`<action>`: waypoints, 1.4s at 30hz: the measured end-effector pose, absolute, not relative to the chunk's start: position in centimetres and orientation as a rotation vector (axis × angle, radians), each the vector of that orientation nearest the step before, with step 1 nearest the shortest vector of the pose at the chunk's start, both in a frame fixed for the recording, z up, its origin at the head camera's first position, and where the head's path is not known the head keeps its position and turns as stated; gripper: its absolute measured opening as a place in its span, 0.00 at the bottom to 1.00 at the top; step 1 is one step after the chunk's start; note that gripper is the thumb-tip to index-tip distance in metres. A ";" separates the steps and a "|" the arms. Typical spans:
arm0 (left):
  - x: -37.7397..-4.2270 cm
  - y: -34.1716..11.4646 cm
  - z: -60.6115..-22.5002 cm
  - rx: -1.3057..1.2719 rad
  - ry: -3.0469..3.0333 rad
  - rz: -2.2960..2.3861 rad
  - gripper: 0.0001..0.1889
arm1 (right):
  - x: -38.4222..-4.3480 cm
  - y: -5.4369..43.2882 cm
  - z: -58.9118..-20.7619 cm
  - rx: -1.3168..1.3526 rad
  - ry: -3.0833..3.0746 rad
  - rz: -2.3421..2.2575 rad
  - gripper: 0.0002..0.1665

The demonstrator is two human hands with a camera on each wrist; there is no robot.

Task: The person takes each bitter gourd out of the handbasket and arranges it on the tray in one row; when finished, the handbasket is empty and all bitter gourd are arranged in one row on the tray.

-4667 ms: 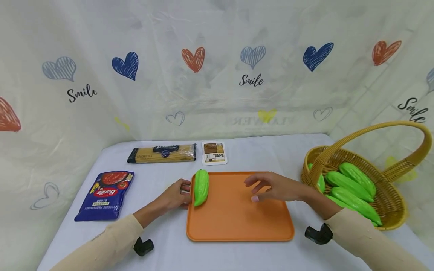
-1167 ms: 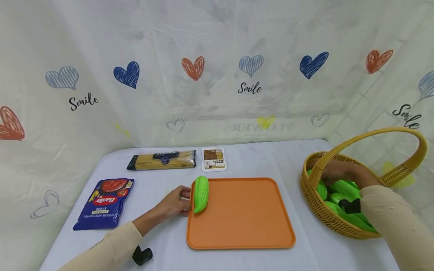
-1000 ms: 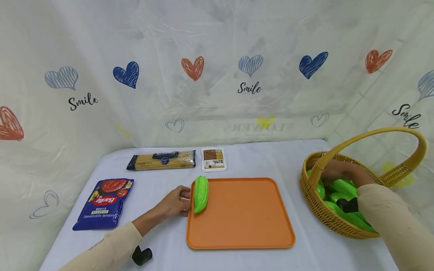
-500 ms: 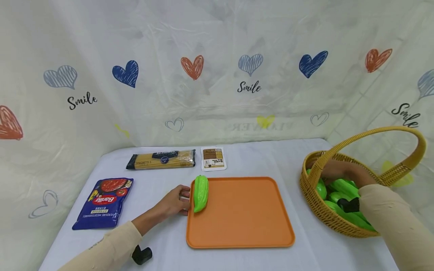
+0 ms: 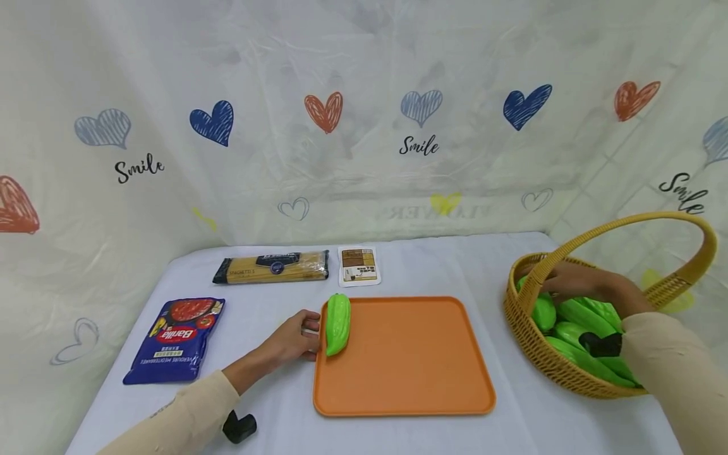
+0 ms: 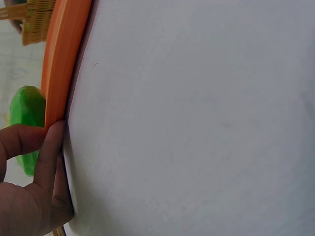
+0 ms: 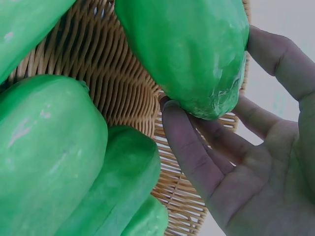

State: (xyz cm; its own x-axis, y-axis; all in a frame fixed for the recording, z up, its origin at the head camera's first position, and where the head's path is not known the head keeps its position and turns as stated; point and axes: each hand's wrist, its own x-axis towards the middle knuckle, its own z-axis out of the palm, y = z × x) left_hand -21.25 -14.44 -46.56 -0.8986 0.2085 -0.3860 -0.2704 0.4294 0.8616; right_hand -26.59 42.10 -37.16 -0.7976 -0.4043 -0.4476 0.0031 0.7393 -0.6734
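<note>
Your left hand point(image 5: 290, 338) is pinching the left rim of the orange tray point(image 5: 409, 360), while your right hand point(image 5: 580, 282) is grasping one end of a green vegetable point(image 7: 187, 54) inside the wicker basket point(image 5: 534, 344), which is standing to the right of the tray. That hold is looking shallow — your fingers are wrapping only the end, and the glossy skin could be slipping out under a quick lift. The handle point(image 5: 709, 243) is arching over your forearm, so a careless exit could be catching it and tipping the basket. A tug from your left hand could be skewing the tray and rolling the lone vegetable point(image 5: 338, 323) lying along its left side. Counting up, you are working with one tray, one basket, one vegetable on the tray and at least five in the basket — your arm is covering some, so the exact total is staying unclear. On the desk point(image 5: 432, 272), one spaghetti pack point(image 5: 275, 268) and one small white packet point(image 5: 359, 266) are lying beyond the tray, and one blue pouch point(image 5: 175, 341) is lying to its left.
</note>
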 end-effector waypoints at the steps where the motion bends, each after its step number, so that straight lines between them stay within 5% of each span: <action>1: -21.3 -14.4 -46.6 -0.051 2.251 1.471 0.35 | -26.5 42.2 -37.1 -0.298 2.351 -0.916 0.33; 10: -21.1 -14.3 -46.4 -0.059 2.251 1.475 0.35 | -25.5 42.8 -36.3 -0.295 2.361 -0.956 0.31; 22: -21.0 -14.3 -46.4 -0.067 2.254 1.475 0.35 | -23.5 43.0 -34.9 -0.284 2.381 -0.934 0.45; 42: -20.9 -14.3 -46.6 -0.050 2.266 1.479 0.36 | -20.1 43.7 -33.7 -0.342 2.311 -0.982 0.35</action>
State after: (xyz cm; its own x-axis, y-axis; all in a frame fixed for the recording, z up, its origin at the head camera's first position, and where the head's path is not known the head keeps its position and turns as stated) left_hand -20.86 -14.29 -46.60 -0.9064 0.2006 -0.3718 -0.2597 0.4298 0.8648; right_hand -20.08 43.67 -33.66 -0.7882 -0.4453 -0.4248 -0.0032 0.6932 -0.7207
